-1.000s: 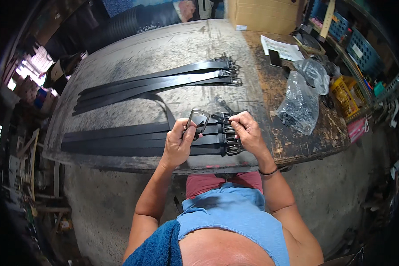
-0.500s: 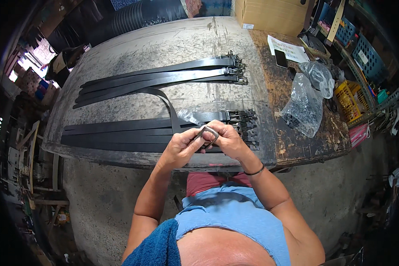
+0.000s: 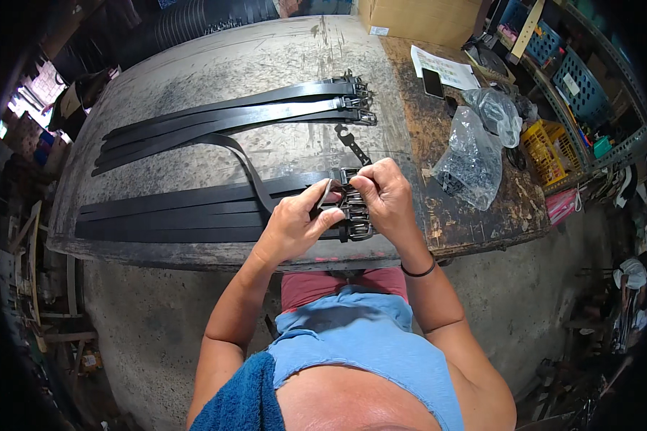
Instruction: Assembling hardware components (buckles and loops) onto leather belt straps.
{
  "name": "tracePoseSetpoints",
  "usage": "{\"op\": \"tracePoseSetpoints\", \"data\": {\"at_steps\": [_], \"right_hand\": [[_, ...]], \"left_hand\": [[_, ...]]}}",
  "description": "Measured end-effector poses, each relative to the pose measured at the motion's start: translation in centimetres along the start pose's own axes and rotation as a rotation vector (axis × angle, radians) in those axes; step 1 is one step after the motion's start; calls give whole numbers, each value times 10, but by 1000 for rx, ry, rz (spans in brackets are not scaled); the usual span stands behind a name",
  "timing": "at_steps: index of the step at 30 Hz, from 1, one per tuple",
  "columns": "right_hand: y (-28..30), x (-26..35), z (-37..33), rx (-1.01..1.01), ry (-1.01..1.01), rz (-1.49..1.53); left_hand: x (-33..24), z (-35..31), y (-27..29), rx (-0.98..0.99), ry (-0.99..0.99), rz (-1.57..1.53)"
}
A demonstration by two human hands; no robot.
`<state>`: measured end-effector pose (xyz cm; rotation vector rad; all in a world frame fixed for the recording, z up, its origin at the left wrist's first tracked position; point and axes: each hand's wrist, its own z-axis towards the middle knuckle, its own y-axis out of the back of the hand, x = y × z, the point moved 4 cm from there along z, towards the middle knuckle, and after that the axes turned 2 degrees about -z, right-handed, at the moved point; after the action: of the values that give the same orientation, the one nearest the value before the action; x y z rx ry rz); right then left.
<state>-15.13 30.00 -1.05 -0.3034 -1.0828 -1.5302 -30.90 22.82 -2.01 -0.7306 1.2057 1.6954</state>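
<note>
My left hand [image 3: 295, 224] is closed on the buckle end of a black belt [image 3: 244, 164], whose strap arches up from the table into it. Just to the right, my right hand [image 3: 389, 197] pinches a flat black belt hanger [image 3: 352, 146]; its hooked end points up and away from me. The hanger's lower end is hidden by my fingers. Beneath my hands lies a near row of black belts [image 3: 172, 217], their metal buckles [image 3: 361, 228] lined up at the right. Farther off, a second group of black belts [image 3: 230, 115] also has its buckles to the right.
On the brown wooden part of the table [image 3: 438, 194] sit clear plastic bags [image 3: 474, 169], a phone [image 3: 433, 82] and a printed sheet [image 3: 446, 66]. A cardboard box [image 3: 424, 21] stands at the back. Shelves with a yellow basket [image 3: 543, 154] and blue baskets [image 3: 582, 86] border the right.
My right hand has come away from the buckle and moved right, and it now holds a black belt hanger. My left hand keeps the belt. The whole view has shifted slightly.
</note>
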Motion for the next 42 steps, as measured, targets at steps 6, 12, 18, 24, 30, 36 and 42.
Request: {"op": "tracePoseSetpoints", "data": {"at_steps": [6,12,18,24,30,36,42], "right_hand": [[-1,-16,-11,-99,-127,152],[-3,-13,-15,-103,-119,141],[-2,18,-24,-125,122,-93],[11,20,-41,-76,37,43],[21,-21,-53,-180,-261,443],[6,-20,-47,42,-344,787],[23,10,-42,-126,49,311]], "left_hand": [[7,6,-8,-17,95,90],[6,10,-8,-26,80,96],[1,14,-18,-142,-25,358],[-24,7,-18,-27,-223,287],[-48,-4,-17,16,-386,263],[-50,-7,-25,101,-410,157],[-52,-3,-18,51,-184,105]]}}
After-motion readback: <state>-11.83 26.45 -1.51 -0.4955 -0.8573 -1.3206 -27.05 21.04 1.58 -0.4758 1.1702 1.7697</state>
